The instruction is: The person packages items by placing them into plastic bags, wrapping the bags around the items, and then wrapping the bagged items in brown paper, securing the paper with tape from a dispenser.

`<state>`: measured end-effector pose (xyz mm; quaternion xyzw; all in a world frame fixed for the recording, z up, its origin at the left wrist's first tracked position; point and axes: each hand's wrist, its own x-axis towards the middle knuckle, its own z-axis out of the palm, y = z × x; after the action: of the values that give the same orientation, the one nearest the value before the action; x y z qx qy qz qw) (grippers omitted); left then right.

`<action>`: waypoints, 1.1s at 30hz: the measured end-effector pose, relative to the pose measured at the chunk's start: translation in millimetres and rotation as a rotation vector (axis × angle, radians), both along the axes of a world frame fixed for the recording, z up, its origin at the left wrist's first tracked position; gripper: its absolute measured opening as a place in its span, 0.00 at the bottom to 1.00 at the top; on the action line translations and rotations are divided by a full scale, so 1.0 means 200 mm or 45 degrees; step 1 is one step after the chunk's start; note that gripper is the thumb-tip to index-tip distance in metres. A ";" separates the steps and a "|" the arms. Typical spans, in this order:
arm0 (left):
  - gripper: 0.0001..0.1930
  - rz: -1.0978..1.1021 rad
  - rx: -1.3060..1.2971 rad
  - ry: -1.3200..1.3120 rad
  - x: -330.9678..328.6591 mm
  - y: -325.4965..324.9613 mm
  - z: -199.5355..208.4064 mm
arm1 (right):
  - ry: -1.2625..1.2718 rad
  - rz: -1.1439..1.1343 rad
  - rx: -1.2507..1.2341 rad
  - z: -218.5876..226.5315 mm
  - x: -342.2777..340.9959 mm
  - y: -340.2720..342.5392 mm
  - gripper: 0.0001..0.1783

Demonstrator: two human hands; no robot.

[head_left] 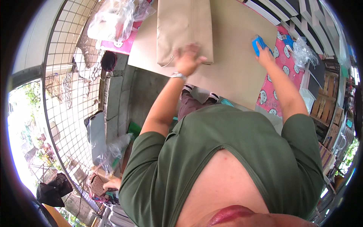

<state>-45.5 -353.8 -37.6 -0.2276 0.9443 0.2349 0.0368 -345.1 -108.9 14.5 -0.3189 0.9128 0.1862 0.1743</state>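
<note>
A flat, brown-wrapped package [184, 32] lies on a large sheet of brown paper [234, 72], its near edge toward me. My left hand [189, 58] rests on the package's near end, fingers spread and slightly blurred, holding nothing. Off to the right, over the sheet's edge, my right hand [266, 55] is closed around a small blue block-shaped object [259, 44]. I cannot make out exactly what that object is, as my fingers cover part of it.
Pink patterned cloth [273, 96] shows beneath the paper. Clear plastic bags [113, 22] lie at the far left, and crumpled plastic [303, 55] is at right. Black-and-white stacks [287, 15] fill the far right. A wire grid [72, 83] stands left. Another person's hand [112, 184] shows lower left.
</note>
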 end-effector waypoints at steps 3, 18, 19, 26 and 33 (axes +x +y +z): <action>0.45 0.819 -0.163 -0.044 0.23 -0.36 -0.12 | 0.113 -0.225 -0.036 -0.07 0.20 -0.12 0.41; 0.25 1.744 1.575 0.240 0.26 0.46 -0.03 | -0.886 -0.177 -0.253 -0.10 0.13 -0.39 0.48; 0.30 1.769 1.359 0.318 0.33 0.39 -0.07 | -0.844 -0.148 -0.284 -0.13 0.18 -0.31 0.49; 0.33 1.758 1.800 0.774 0.14 0.27 -0.07 | -0.983 -0.333 -1.084 -0.43 0.31 -0.25 0.47; 0.32 1.534 2.185 0.862 0.21 0.22 0.14 | -1.517 -0.597 -1.219 0.04 0.43 -0.17 0.46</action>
<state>-2.7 -309.5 -9.9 -0.4735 0.1627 0.8425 -0.1987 -258.2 -143.6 22.5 -0.2049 0.6901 -0.4692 0.5115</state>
